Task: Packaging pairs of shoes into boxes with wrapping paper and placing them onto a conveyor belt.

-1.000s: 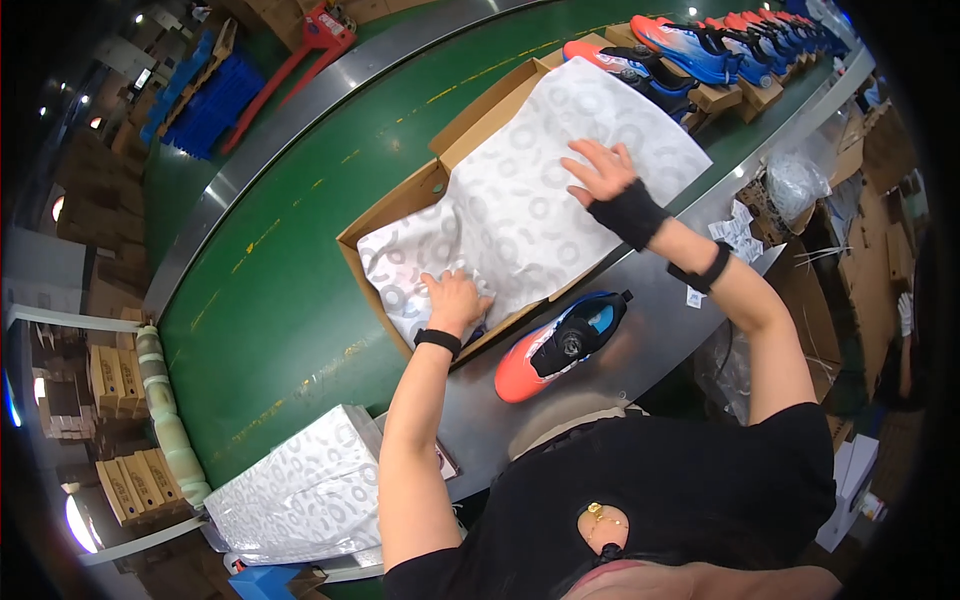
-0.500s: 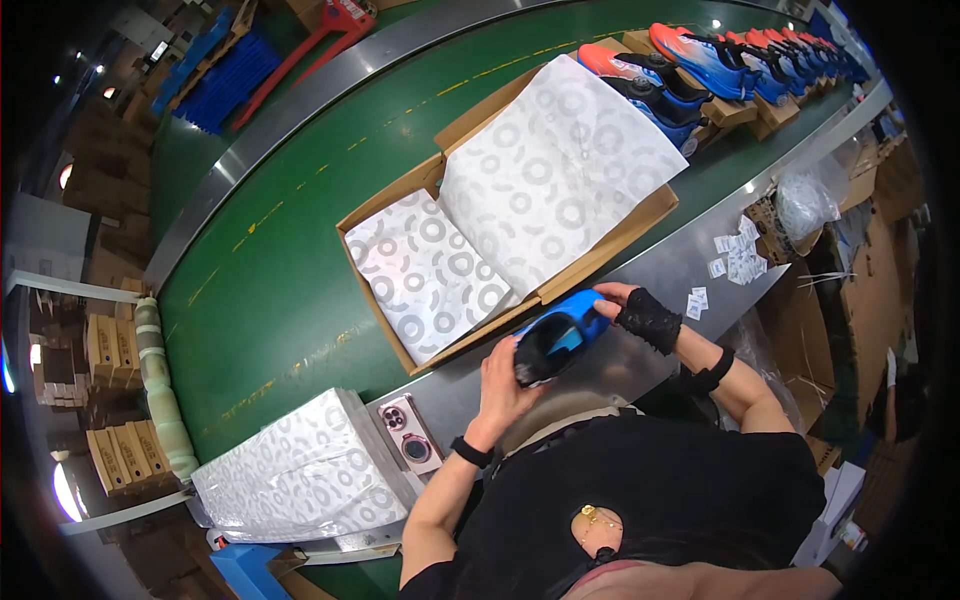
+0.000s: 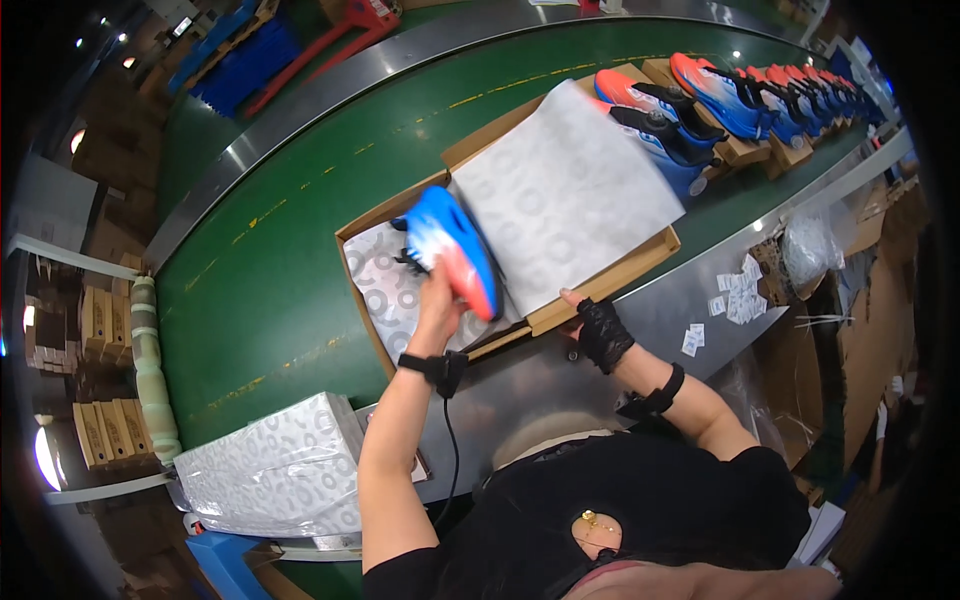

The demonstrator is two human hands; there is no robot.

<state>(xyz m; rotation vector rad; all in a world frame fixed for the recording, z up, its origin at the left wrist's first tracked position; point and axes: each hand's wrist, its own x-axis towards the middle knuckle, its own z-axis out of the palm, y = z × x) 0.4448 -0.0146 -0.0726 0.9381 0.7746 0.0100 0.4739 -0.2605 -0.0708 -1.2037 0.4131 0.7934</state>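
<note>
A blue, white and coral sneaker point(image 3: 440, 235) hangs on its side over the left part of an open cardboard shoe box point(image 3: 630, 262). My left hand point(image 3: 440, 300) grips it by the coral toe end. Under the shoe, patterned tissue paper point(image 3: 375, 285) lines the box. A larger sheet of tissue paper point(image 3: 560, 190) covers its right part and spills past the far edge. My right hand point(image 3: 597, 330), in a black fingerless glove, rests at the near edge of the box, thumb on the rim; its other fingers are mostly hidden.
Several matching sneakers point(image 3: 720, 95) stand on boxes at the far right of the green conveyor point(image 3: 270, 290). A wrapped stack of tissue paper point(image 3: 280, 465) lies at the near left. Small white packets point(image 3: 742, 298) are scattered on the metal edge point(image 3: 510, 400) to the right.
My left hand has carried the sneaker from the near metal edge to above the box and turned it. My right hand has let go of the shoe and moved left to the box rim.
</note>
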